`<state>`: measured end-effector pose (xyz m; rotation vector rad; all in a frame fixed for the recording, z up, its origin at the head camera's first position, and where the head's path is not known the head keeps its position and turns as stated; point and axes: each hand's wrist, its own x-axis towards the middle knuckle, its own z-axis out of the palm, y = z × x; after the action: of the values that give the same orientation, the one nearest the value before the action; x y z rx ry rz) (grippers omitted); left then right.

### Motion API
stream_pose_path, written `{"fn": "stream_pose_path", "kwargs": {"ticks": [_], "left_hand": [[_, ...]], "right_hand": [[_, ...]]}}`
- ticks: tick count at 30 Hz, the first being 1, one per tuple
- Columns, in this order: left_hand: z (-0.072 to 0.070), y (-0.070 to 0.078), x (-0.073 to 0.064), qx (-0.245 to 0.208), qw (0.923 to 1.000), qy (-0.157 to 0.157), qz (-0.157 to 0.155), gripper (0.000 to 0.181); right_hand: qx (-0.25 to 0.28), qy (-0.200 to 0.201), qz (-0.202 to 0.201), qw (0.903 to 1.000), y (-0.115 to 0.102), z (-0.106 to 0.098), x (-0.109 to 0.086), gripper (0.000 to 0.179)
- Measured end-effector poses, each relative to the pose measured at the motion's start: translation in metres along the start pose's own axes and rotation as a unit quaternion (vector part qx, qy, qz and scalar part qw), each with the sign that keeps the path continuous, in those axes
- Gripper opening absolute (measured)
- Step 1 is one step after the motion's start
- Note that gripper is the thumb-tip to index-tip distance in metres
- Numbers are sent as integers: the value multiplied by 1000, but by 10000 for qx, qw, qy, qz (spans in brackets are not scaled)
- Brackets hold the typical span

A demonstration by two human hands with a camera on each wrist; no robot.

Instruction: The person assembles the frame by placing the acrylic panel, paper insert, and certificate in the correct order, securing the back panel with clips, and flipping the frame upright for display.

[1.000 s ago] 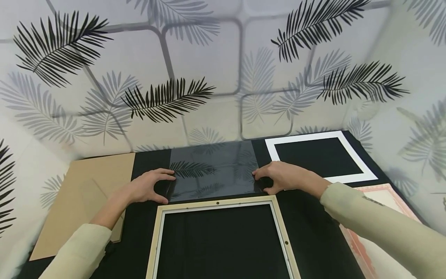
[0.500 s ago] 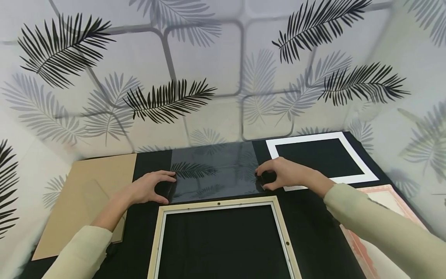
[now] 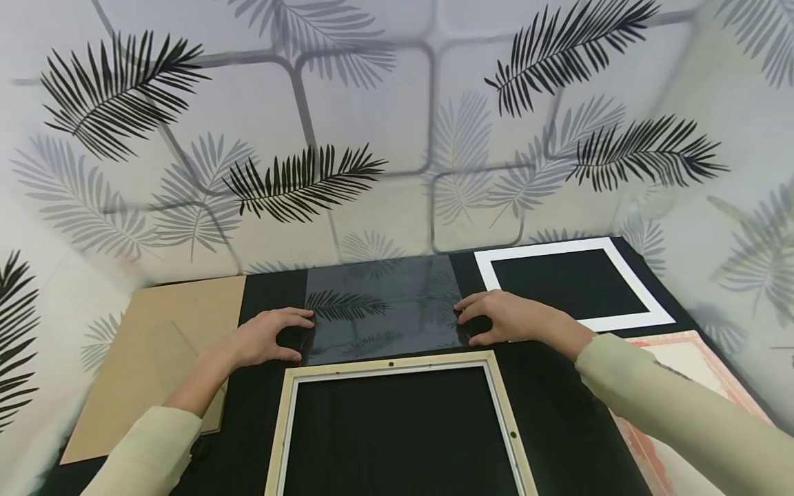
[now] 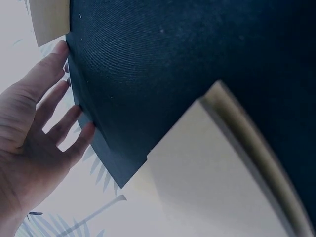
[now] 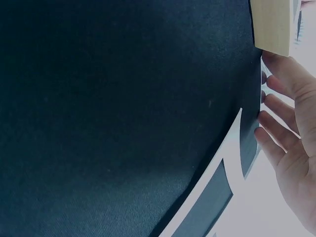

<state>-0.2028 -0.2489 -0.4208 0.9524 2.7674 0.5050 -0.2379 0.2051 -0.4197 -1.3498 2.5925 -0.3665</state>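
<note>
A clear, glossy sheet (image 3: 378, 310) lies on the black tabletop, reflecting the leaf-patterned curtain behind it. My left hand (image 3: 267, 337) touches its left edge, with the thumb near the front left corner. At the opposite edge rests my right hand (image 3: 509, 318), fingertips on the side and thumb near the front corner. Both wrist views show the fingers spread, the left hand (image 4: 44, 108) and the right hand (image 5: 291, 108) each beside a corner of the pale wooden frame. That frame (image 3: 360, 368) lies just in front of the sheet, nearer to me.
On the left lies a brown board (image 3: 155, 344), partly under my left forearm. A white picture mat (image 3: 546, 250) sits at the back right. Below my right sleeve is a paper with a pink border (image 3: 651, 441). The patterned curtain (image 3: 384, 124) hangs at the table's far edge.
My right hand drew its fingers up at the sheet's corner, then set them back along the edge. The left hand stays at its edge, and the sheet looks unmoved.
</note>
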Motion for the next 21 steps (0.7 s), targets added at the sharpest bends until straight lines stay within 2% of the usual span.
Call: {"fn": "stream_pose_path", "kwargs": {"ticks": [4,8,11,14,16,21], "left_hand": [[1,-2,0,61,10000,12,-3,53],[1,-3,0,-7,10000,87,-22,51],[1,-4,0,-64,9996,233,-150,51],[1,-6,1,-70,9986,396,-335,53],[2,-7,1,1,9985,439,-334,56],[6,-6,5,137,9989,393,-196,63]], "right_hand": [[-17,49,-165,9998,-1,-3,1,39],[223,199,-225,9993,4,-7,4,42],[694,433,157,9965,13,-12,9,47],[1048,716,704,9894,25,-17,18,53],[1162,811,1066,9842,34,-20,27,56],[1240,904,1531,9762,48,-26,47,63]]}}
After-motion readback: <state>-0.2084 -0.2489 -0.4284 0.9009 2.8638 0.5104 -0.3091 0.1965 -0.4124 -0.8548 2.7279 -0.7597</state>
